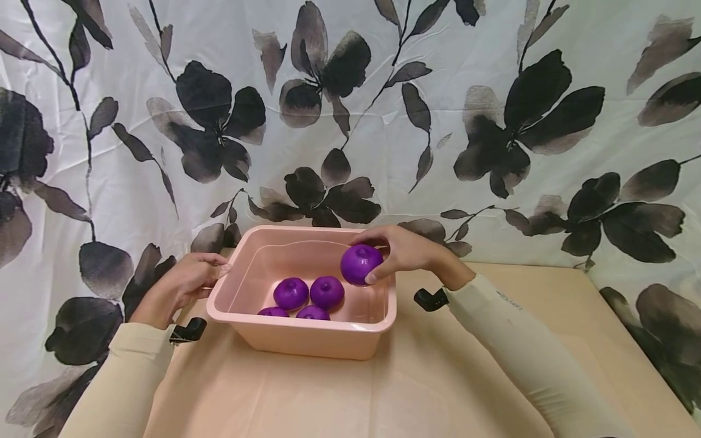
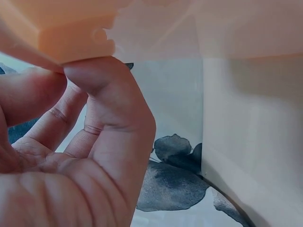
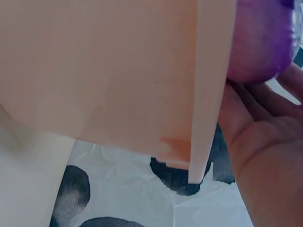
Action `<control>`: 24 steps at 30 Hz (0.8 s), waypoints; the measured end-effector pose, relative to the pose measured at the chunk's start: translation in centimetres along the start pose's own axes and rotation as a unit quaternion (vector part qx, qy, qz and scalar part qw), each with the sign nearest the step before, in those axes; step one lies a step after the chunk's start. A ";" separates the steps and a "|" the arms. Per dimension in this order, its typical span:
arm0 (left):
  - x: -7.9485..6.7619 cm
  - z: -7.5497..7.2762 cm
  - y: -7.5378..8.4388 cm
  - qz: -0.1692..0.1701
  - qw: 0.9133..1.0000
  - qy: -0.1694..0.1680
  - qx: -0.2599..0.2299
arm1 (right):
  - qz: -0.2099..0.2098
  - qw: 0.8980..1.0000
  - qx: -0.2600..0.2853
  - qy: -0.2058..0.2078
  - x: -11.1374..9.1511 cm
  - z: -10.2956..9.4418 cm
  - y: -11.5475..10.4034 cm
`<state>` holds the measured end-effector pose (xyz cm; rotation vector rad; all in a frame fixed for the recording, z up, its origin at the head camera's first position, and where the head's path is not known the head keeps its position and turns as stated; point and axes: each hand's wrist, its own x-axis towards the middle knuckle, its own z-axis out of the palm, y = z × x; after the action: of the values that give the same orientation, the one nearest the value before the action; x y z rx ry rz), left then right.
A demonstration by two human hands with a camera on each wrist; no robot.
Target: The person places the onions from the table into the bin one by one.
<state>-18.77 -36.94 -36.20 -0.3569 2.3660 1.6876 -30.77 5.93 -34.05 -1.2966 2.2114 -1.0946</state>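
Observation:
A peach-pink plastic tub [image 1: 306, 337] stands on the table, with several shiny purple balls [image 1: 327, 292] lying on its floor. The near wall partly hides the two closest ones. At the tub's left end, my left hand [image 1: 191, 280] pinches the rim between thumb and curled index finger, seen closely in the left wrist view. My right hand [image 1: 405, 250] holds another purple ball [image 1: 360, 265], slightly flattened with a small nub, over the tub's right end. The right wrist view shows this ball [image 3: 262, 42] just past the rim, partly cut off by the frame.
A pale tan cover [image 1: 449, 377] lies over the table beneath the tub. Behind and at both sides hangs a white cloth [image 1: 416, 201] printed with dark flowers. A black wrist mount [image 1: 431, 300] sticks out near the tub's right side.

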 end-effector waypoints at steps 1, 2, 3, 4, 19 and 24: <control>0.0 0.0 0.0 0.000 1.000 0.000 0.001 | -0.001 1.000 0.002 -0.016 0.3 0.0 0.0; 0.0 0.0 0.1 -0.001 1.000 0.000 0.002 | -0.002 0.999 0.007 -0.032 0.5 0.0 0.0; 0.0 0.0 0.1 -0.001 1.000 0.001 0.002 | -0.002 0.999 0.010 -0.047 0.8 0.0 0.1; 0.0 0.0 0.1 -0.001 1.000 0.001 0.004 | -0.003 0.998 0.011 -0.060 1.1 0.1 0.1; 0.2 0.3 0.1 -0.001 1.000 0.003 -0.006 | 0.000 0.979 -0.043 -0.197 4.3 1.1 0.0; 0.2 0.1 0.2 -0.002 1.000 0.002 -0.004 | 0.013 0.968 -0.081 -0.239 4.9 1.4 -0.1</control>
<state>-19.00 -36.80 -36.14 -0.3667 2.3608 1.6971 -32.37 1.05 -34.50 -1.4152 1.9684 -0.5224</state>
